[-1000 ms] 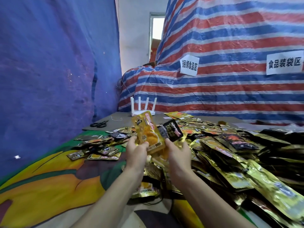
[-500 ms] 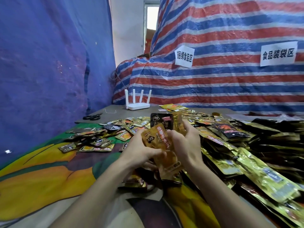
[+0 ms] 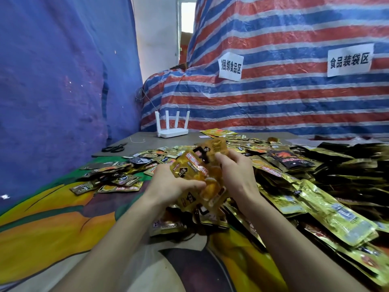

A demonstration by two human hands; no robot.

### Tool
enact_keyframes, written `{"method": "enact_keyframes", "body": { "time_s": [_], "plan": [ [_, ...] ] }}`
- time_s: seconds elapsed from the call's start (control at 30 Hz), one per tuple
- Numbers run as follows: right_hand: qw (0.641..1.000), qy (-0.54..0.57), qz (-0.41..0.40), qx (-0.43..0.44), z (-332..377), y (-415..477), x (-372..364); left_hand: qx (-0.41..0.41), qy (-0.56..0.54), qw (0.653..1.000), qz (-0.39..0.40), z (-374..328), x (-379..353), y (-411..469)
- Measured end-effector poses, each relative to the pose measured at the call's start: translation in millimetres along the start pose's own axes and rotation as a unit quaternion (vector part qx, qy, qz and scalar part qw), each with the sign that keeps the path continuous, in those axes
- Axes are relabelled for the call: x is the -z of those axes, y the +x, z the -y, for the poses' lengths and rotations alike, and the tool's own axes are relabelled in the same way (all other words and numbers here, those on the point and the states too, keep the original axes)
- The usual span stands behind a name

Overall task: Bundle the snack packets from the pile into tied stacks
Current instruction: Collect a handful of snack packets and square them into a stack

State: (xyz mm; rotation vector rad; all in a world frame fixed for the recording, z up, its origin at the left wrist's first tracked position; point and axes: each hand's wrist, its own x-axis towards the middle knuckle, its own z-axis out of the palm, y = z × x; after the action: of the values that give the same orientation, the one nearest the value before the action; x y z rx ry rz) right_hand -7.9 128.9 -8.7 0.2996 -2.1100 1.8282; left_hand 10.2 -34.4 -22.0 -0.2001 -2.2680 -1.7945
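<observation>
The stack [image 3: 196, 175] between our two hands is slick foil, and its packets are fanned rather than squared. A black-faced packet and a gold one stick up past the fingertips of our right hand [image 3: 237, 175]. We judge the main risk to be a packet sliding out of the fan and dropping back into the pile [image 3: 305, 192], since nothing binds the stack yet. Squeezing harder could buckle the soft packets instead of lining them up, and a tie put on a crooked stack would likely work loose. The only tie material we can make out is a pale string [image 3: 136, 141], far beyond the fingers by the scissors [image 3: 114, 148]. Reaching for it would leave the fan in one hand.

Both hands are closed narrow on the stack. The thumb of our left hand [image 3: 168, 186] presses across the stack's front face, and its other fingers are hidden behind the packets. The right fingers [image 3: 224, 158] curl round the stack's right edge and upper end. The stack sits directly between the two sets of fingers, lifted off the worktop [image 3: 63, 218]. The pile spreads out to the right of and beyond the right fingers, and more packets lie just beneath them.
</observation>
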Motion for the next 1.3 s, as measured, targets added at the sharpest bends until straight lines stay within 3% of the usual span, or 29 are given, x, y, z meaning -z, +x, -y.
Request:
{"method": "enact_keyframes", "body": {
  "time_s": [0.17,0.27,0.37,0.5,0.77,0.93,1.0,1.13,1.3],
  "plan": [
    [0.99,0.112,-0.078,-0.047,2,0,-5,0.031,-0.154,0.986,-0.051,-9,1,-2],
    [0.993,0.103,-0.022,-0.053,-1,-1,-10,0.047,-0.269,0.96,-0.062,-12,3,-1],
    [0.996,0.068,0.053,-0.014,-3,-6,-17,0.062,-0.298,0.951,-0.054,-9,-3,-4],
    [0.994,0.064,0.075,0.04,-7,-7,-17,0.059,-0.253,0.963,-0.071,-1,-7,-4],
    [0.979,0.154,0.077,-0.109,1,4,-3,0.019,-0.163,0.984,0.073,1,0,-5],
    [0.974,0.086,0.177,-0.113,-2,4,3,0.008,-0.034,0.997,0.073,5,-3,-3],
    [0.986,0.057,0.141,-0.065,-2,-2,-3,-0.013,-0.031,0.999,0.016,7,-13,-5],
    [0.998,0.016,0.036,0.053,-7,-19,-30,-0.059,-0.134,0.987,-0.074,5,-32,-12],
    [0.995,0.047,-0.071,0.043,-13,-29,-42,-0.159,-0.147,0.973,-0.085,2,-38,-20]
  ]
}}
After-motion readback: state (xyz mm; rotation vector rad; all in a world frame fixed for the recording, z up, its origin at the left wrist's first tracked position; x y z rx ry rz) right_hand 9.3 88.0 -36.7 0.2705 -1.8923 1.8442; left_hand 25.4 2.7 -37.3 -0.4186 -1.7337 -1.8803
